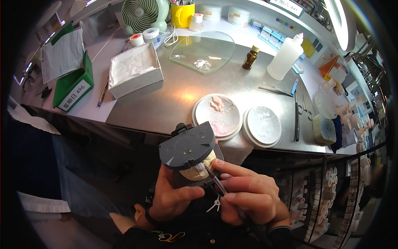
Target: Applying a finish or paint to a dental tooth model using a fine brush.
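My left hand grips a dark grey dental articulator from below, holding it up in front of me. A cream plaster tooth model sits clamped between its plates. My right hand holds a thin dark brush like a pen, its tip touching the teeth of the model. Both hands hover below the front edge of the metal worktop.
Two round white dishes with pink and white paste lie just behind the articulator. A glass slab, white box, brown bottle, plastic squeeze bottle, metal instruments and a sponge stand farther back.
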Available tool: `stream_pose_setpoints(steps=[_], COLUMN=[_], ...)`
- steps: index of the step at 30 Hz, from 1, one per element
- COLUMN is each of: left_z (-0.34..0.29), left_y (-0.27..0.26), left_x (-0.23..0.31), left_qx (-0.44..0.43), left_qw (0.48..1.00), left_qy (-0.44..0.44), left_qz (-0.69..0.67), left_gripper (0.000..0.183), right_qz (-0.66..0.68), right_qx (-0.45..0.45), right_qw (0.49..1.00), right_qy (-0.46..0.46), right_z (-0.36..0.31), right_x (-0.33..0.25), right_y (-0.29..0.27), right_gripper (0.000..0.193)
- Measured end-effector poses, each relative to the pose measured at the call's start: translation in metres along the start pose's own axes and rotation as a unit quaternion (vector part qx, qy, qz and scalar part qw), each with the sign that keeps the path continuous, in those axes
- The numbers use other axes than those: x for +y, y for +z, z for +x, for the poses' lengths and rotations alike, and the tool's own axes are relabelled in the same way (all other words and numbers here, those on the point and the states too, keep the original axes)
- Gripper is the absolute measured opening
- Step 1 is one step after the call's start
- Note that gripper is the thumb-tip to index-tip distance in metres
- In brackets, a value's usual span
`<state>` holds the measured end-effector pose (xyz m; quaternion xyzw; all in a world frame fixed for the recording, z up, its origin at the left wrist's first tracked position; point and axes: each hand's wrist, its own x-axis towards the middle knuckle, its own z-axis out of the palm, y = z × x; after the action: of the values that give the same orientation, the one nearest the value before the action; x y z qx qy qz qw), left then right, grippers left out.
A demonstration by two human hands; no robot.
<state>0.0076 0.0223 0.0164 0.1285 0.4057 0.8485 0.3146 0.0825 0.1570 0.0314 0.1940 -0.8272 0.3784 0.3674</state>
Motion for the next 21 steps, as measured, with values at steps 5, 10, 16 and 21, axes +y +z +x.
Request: stream_pose_setpoints(steps=[5, 10, 16, 21], left_z=[0.0, 0.002, 0.002, 0.004], left_y=[-0.004, -0.012, -0.006, -0.016], left_x=[0.001, 0.0, -0.002, -0.002], left_qx=[0.001, -0.082, -0.03, -0.1], left_qw=[1.0, 0.991, 0.999, 0.992], left_qy=[0.003, -0.006, 0.017, 0.006], left_qz=[0.014, -0.107, 0.011, -0.076], left_gripper=[0.085, 0.076, 0.089, 0.079], right_qz=[-0.024, -0.017, 0.082, 0.107], right_qx=[0.042, 0.031, 0.049, -0.036], right_qw=[0.998, 0.999, 0.994, 0.983], right_qy=[-0.036, -0.021, 0.05, 0.146], right_z=[-0.001, -0.001, 0.0, 0.004], right_x=[0.003, 0.003, 0.0, -0.008], right_y=[0.007, 0.005, 0.002, -0.009], right_gripper=[0.021, 0.024, 0.032, 0.024])
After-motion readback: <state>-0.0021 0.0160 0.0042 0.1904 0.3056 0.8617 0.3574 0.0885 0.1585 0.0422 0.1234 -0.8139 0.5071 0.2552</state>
